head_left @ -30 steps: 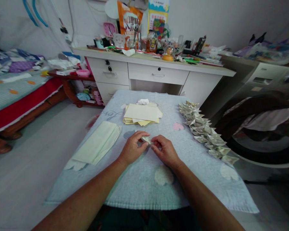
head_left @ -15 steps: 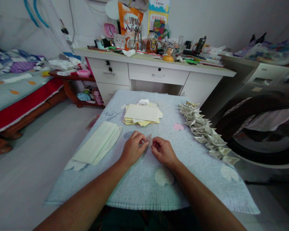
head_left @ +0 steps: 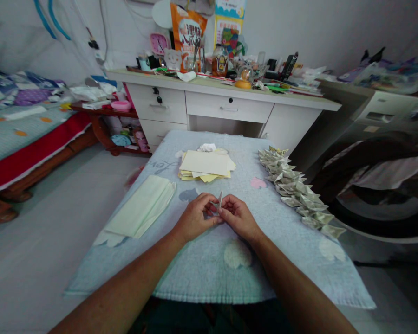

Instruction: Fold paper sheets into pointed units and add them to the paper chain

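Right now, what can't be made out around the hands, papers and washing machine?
All in the head view:
Lower part of the folded paper: hidden between the left hand and right hand.
Sheet count in the paper stack: the top one covers those below.
Exact number of folded pieces: they overlap.
Washing machine: cut off by the right edge.

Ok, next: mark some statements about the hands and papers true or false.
1. The left hand and right hand meet at one small folded paper. True.
2. A paper stack lies beyond the hands. True.
3. The right hand rests on that stack. False: it is at the small folded paper.
4. Folded paper shapes line the right side of the blue cloth. True.
5. Those shapes are left of the stack. False: they are to its right.
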### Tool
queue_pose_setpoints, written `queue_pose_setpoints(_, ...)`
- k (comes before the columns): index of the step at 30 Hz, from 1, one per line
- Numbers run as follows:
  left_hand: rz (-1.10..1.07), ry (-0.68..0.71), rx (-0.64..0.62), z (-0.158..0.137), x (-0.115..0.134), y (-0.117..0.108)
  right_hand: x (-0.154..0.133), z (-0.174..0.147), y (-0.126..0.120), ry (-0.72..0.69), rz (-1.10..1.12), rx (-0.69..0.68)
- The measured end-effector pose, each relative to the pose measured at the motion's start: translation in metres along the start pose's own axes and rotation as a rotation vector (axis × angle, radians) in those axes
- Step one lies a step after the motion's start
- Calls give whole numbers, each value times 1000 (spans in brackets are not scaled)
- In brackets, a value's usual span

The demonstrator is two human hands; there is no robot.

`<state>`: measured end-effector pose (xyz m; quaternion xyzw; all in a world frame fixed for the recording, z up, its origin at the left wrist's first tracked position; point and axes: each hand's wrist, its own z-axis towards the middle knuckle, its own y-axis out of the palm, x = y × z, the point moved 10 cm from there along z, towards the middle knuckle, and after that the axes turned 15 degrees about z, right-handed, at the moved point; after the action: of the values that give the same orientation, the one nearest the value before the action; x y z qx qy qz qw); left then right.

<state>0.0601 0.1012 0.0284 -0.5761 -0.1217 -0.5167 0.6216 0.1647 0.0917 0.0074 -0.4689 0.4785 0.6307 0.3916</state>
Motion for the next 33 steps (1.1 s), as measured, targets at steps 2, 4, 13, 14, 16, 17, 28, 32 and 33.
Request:
queue_pose_setpoints(2,-15,-13,-9,0,-1,1,-2,0,1,-2,8,0)
queue_pose_setpoints(4,-40,-43,-24,0,-3,3,-4,0,1,-9,0,-3)
queue_pose_setpoints(13,-249,-213,-68,-1,-19,10,1,0,1,-9,-30,-31)
queue_pose_setpoints(14,-259,-226,-74,-2,-20,11,0,0,1,-19,-34,-30)
queue_pose_setpoints(16,-284,-261,-87,-2,-24,13,-4,0,0,-48,-43,-24)
queue_pose_setpoints(17,-300,-282,-94,-3,-26,14,-6,0,0,-63,-49,-17)
queue_pose_setpoints(28,-425,-335,-76,-2,-30,16,-33,-6,-1,-252,-349,53)
queue_pose_setpoints(32,-560,-368,-60,-1,-33,18,-40,-7,5,-316,-438,-1)
queue_pose_setpoints(33,-586,-378,-51,-1,-34,17,-40,-8,6,-327,-444,-10)
